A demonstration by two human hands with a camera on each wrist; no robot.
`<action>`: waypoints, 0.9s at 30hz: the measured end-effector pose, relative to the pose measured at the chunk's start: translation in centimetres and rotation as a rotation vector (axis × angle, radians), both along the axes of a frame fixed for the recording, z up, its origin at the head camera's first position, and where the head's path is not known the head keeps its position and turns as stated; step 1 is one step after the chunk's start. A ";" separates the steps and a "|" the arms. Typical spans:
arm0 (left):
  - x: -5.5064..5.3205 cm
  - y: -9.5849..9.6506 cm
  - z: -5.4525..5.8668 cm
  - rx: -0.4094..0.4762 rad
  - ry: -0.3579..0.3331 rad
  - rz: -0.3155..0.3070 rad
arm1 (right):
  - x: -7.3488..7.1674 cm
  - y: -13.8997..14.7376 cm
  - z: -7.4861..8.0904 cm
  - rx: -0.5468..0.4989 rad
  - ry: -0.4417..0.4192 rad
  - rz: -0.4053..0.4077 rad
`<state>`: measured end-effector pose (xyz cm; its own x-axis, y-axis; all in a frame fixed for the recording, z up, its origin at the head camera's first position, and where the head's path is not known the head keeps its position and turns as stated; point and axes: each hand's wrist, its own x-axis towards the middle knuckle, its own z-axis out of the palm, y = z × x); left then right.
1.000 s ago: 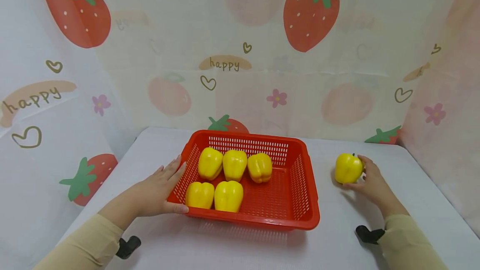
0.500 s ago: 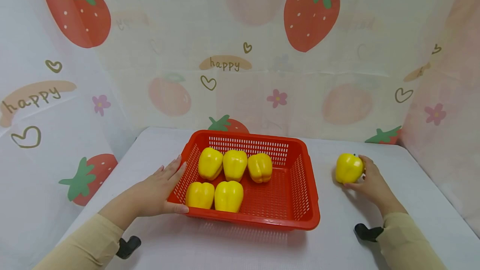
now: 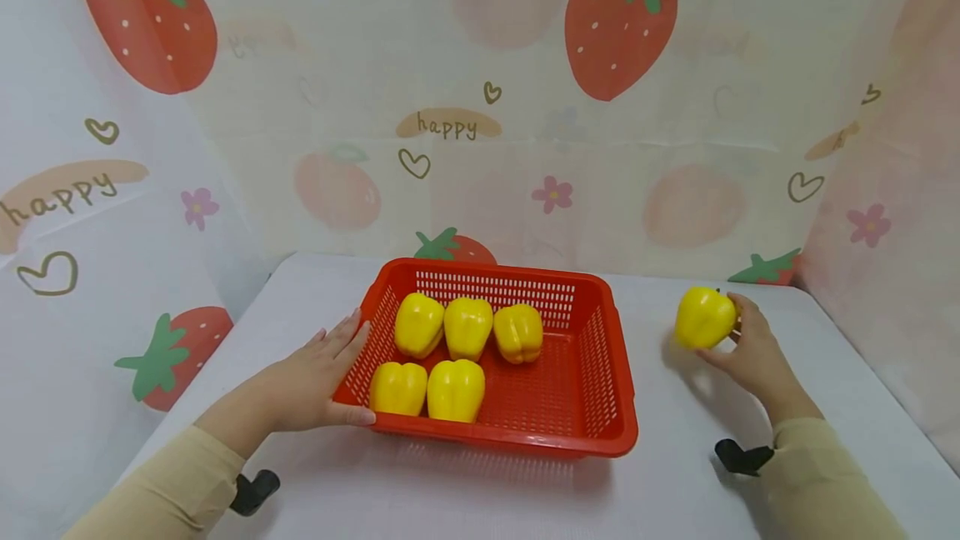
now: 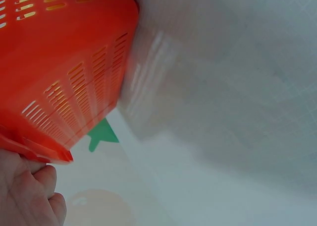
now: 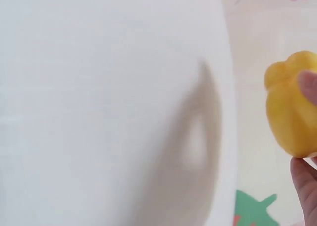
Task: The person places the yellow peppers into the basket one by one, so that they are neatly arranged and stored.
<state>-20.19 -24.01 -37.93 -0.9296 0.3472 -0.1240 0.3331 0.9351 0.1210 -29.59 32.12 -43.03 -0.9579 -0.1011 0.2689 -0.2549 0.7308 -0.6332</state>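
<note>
My right hand (image 3: 761, 361) holds a yellow bell pepper (image 3: 705, 318) between thumb and fingers, a little above the table to the right of the basket. In the right wrist view the same pepper (image 5: 292, 107) shows at the right edge, with fingertips on it. Against the left rim of a red plastic basket (image 3: 517, 442) rests my left hand (image 3: 318, 382), its fingers extended and its thumb at the front corner. Several yellow bell peppers (image 3: 468, 329) stand inside the basket, three along the back and two at the front left.
The basket stands on a white table (image 3: 420, 498). A printed curtain (image 3: 600, 157) with strawberries and hearts closes off the back and both sides. Bare basket floor (image 3: 532, 398) shows at the right. Black wrist mounts (image 3: 255, 492) stick out beside both sleeves.
My right hand has raised the bell pepper off the table and shifted it slightly to the right. The left hand and the basket stay in place; the head view has tilted very slightly.
</note>
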 end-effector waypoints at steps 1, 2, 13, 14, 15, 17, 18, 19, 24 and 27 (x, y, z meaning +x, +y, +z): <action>0.0 0.0 0.0 -0.001 0.001 0.000 | 0.0 0.0 0.4 -0.008 0.008 0.002; 0.0 0.0 0.0 -0.002 0.000 -0.001 | 0.1 0.0 0.9 -0.014 0.014 0.005; -0.2 -0.1 -0.1 -0.015 -0.004 0.002 | 0.3 -1.4 5.5 0.016 0.101 0.091; -0.2 -0.1 -0.1 -0.016 -0.002 0.001 | 0.3 -1.7 5.8 0.023 0.109 0.102; -0.2 -0.1 -0.1 -0.017 0.000 -0.001 | 0.4 -1.9 6.1 0.030 0.113 0.112; -0.3 -0.1 -0.1 -0.020 0.003 -0.004 | 0.5 -2.5 6.7 0.043 0.116 0.133; -0.3 -0.1 -0.1 -0.021 0.004 -0.005 | 0.6 -2.9 7.0 0.051 0.113 0.140; -0.3 -0.1 -0.1 -0.022 0.005 -0.007 | 0.7 -3.2 7.3 0.058 0.111 0.149; -0.3 0.0 0.0 -0.019 0.004 -0.012 | 1.0 -5.2 8.5 0.083 0.142 0.208; -0.2 0.0 0.0 -0.018 0.003 -0.013 | 1.1 -6.4 9.0 0.087 0.163 0.250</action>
